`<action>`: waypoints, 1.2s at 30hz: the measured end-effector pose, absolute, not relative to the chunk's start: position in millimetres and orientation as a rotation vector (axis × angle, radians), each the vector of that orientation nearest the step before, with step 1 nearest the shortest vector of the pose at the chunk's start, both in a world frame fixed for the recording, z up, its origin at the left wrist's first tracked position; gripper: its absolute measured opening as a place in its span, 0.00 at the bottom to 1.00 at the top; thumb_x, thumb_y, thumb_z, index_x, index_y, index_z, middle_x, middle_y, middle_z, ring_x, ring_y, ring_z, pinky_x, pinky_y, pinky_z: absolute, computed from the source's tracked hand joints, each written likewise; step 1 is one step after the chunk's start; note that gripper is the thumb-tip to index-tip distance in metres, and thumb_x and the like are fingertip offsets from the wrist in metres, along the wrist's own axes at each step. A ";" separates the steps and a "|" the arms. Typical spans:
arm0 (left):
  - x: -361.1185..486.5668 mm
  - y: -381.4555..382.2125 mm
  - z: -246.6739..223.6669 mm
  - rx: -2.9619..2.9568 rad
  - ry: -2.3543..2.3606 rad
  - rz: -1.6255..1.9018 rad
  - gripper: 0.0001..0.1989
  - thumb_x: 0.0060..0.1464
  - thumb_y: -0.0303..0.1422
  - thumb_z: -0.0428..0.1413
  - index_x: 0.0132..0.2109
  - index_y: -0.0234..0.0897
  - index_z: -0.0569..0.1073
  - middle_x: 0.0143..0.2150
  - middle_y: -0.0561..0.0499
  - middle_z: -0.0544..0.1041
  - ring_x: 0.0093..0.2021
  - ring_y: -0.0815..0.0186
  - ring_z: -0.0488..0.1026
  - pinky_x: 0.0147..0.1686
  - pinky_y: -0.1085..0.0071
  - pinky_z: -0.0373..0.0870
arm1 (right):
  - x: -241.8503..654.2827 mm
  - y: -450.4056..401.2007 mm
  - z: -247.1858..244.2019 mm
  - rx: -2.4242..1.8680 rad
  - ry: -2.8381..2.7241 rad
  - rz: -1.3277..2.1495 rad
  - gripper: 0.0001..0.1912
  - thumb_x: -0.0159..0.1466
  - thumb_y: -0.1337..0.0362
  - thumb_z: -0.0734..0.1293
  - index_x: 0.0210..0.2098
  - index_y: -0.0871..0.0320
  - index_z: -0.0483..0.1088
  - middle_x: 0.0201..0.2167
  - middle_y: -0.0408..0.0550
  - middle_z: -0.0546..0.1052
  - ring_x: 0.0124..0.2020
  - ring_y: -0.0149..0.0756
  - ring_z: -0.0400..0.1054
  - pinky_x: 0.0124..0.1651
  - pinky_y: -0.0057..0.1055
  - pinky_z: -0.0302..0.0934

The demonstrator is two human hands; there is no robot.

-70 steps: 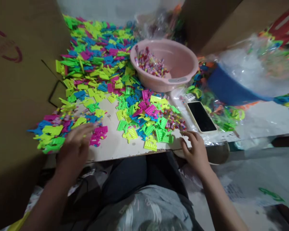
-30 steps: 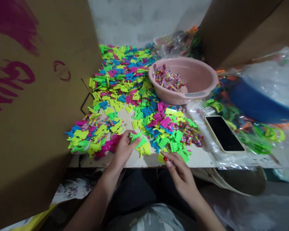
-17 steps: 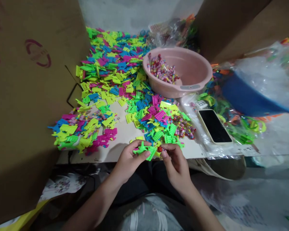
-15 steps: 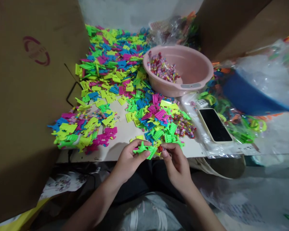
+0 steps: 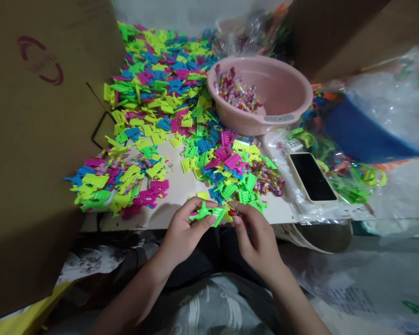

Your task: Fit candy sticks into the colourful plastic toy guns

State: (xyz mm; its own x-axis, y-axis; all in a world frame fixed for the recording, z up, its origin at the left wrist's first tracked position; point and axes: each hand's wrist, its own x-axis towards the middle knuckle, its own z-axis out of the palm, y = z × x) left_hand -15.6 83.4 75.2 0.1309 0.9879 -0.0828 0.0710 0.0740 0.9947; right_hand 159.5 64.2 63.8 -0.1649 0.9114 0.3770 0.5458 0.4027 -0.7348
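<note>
Just over the table's front edge, my left hand [image 5: 185,229] is closed on a bright green plastic toy piece [image 5: 203,211] with a ribbed, slatted end. Close beside it, my right hand [image 5: 256,235] pinches a small red-ended wrapped stick [image 5: 232,212], most of it hidden by the fingers. The stick is near the slatted end; whether they touch I cannot tell. Beyond my hands lies a heap of green, yellow, pink and blue toy pieces [image 5: 232,162], with a small pile of wrapped sticks [image 5: 267,179] at its right.
Behind the heap stands a pink basin [image 5: 286,125] holding more wrapped sticks. A phone [image 5: 312,179] lies on clear plastic bags at the right, near a blue container [image 5: 366,135]. Mixed pieces and sticks [image 5: 104,186] sit at the left, beside a tall cardboard box [image 5: 49,153].
The view has shifted slightly, so the table sits a little higher in the picture. My hands keep hold of the same things, and my right fingers have moved slightly at the stick.
</note>
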 end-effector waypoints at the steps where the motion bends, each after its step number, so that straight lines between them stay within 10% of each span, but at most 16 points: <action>1: -15.8 83.4 75.7 1.254 1.198 1.015 0.07 0.53 0.34 0.59 0.40 0.39 0.74 0.41 0.50 0.79 0.44 0.62 0.75 0.44 0.71 0.70 | 159.4 64.8 63.3 -1.270 -1.808 0.536 0.12 0.66 0.65 0.62 0.49 0.53 0.67 0.38 0.50 0.77 0.37 0.40 0.71 0.39 0.35 0.66; 21: -11.9 79.2 69.7 1.230 1.137 0.881 0.09 0.53 0.37 0.59 0.41 0.39 0.74 0.42 0.49 0.79 0.45 0.61 0.74 0.44 0.70 0.70 | 158.5 67.9 65.1 -1.228 -1.417 0.865 0.01 0.59 0.65 0.68 0.31 0.54 0.73 0.26 0.42 0.77 0.26 0.32 0.70 0.30 0.27 0.63; 27: -2.5 75.9 73.4 1.195 1.095 0.882 0.11 0.53 0.39 0.59 0.42 0.39 0.74 0.41 0.49 0.79 0.43 0.61 0.75 0.40 0.72 0.71 | 153.7 68.5 62.5 -1.230 -1.089 1.051 0.11 0.59 0.56 0.70 0.28 0.56 0.70 0.20 0.39 0.68 0.22 0.28 0.60 0.24 0.25 0.56; 32: -3.5 73.8 72.8 1.159 1.132 0.909 0.11 0.52 0.39 0.60 0.40 0.39 0.74 0.41 0.49 0.79 0.42 0.61 0.75 0.40 0.72 0.70 | 192.8 72.7 70.6 -1.265 -0.872 0.867 0.18 0.59 0.51 0.68 0.23 0.55 0.62 0.18 0.37 0.57 0.19 0.27 0.53 0.22 0.26 0.51; 36: -12.6 73.6 67.5 1.166 1.157 0.879 0.09 0.52 0.37 0.60 0.41 0.40 0.75 0.42 0.51 0.79 0.43 0.63 0.74 0.40 0.74 0.69 | 277.8 54.1 72.5 -1.798 -1.182 0.586 0.14 0.55 0.49 0.71 0.27 0.53 0.71 0.20 0.45 0.69 0.19 0.34 0.63 0.21 0.31 0.53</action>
State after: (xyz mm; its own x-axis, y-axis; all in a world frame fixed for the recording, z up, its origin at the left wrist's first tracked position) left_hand -12.6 73.6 67.5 0.2164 0.9525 -0.2144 0.0495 0.2086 0.9767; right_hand 277.8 54.1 72.5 0.4358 0.8967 0.0772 0.4813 -0.1597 -0.8619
